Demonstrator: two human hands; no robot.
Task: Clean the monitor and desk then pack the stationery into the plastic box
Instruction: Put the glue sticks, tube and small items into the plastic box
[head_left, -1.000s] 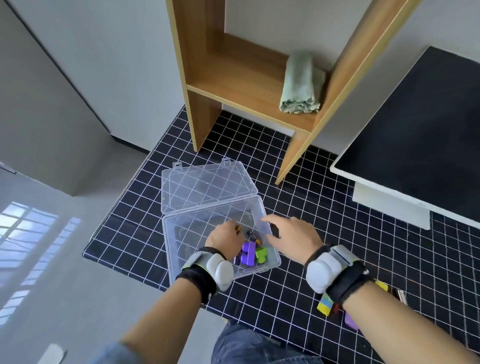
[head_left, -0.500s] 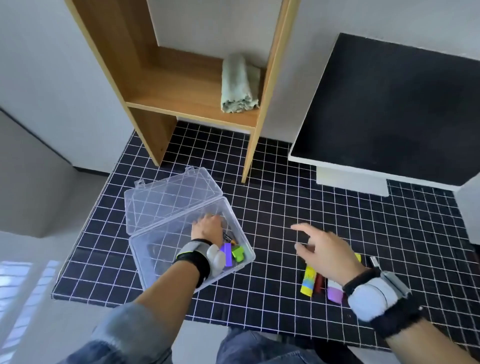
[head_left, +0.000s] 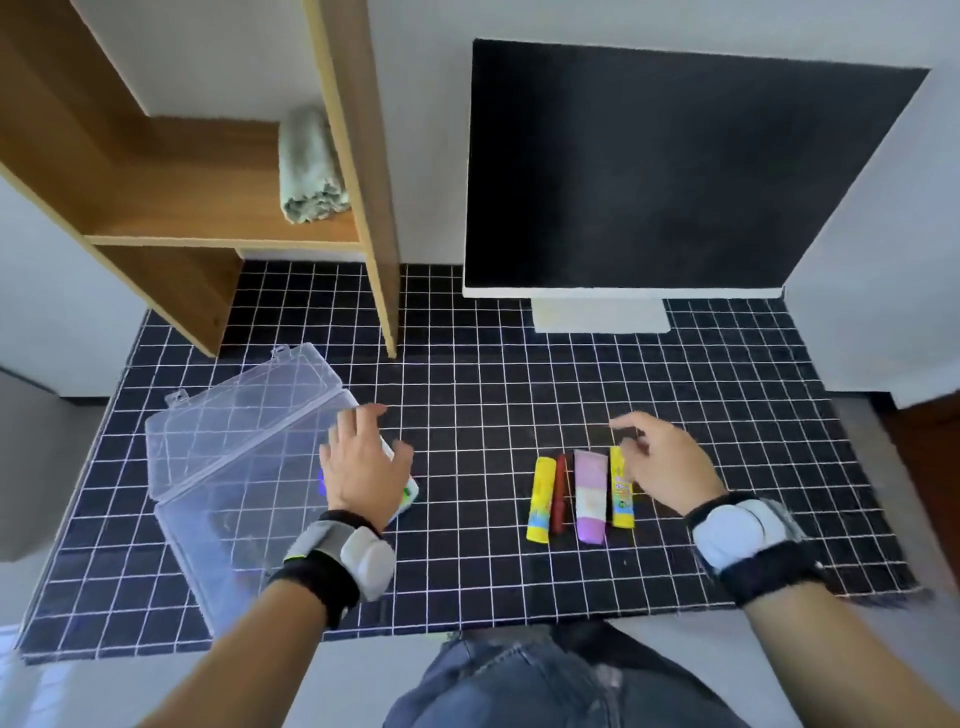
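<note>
The clear plastic box (head_left: 223, 499) lies open at the left of the black grid desk mat (head_left: 493, 395), its lid (head_left: 244, 415) tipped back. My left hand (head_left: 363, 462) rests flat over the box's right end, fingers spread, hiding most of the small coloured pieces inside. To the right, a row of stationery lies side by side: a yellow glue stick (head_left: 540, 499), a red pen (head_left: 560, 493), a pink tube (head_left: 589, 493) and a second yellow stick (head_left: 621, 506). My right hand (head_left: 665, 462) hovers over the row's right end with loosely curled fingers, holding nothing.
The monitor (head_left: 675, 166) with a dark screen stands on its white base at the back right. A wooden shelf unit (head_left: 208, 208) stands at the back left, with a folded green cloth (head_left: 309, 166) on its shelf. My knees show below the desk's front edge.
The view has swung right. My right hand left the box and moved right to the stationery row. My left hand came out of the box onto its right end.
</note>
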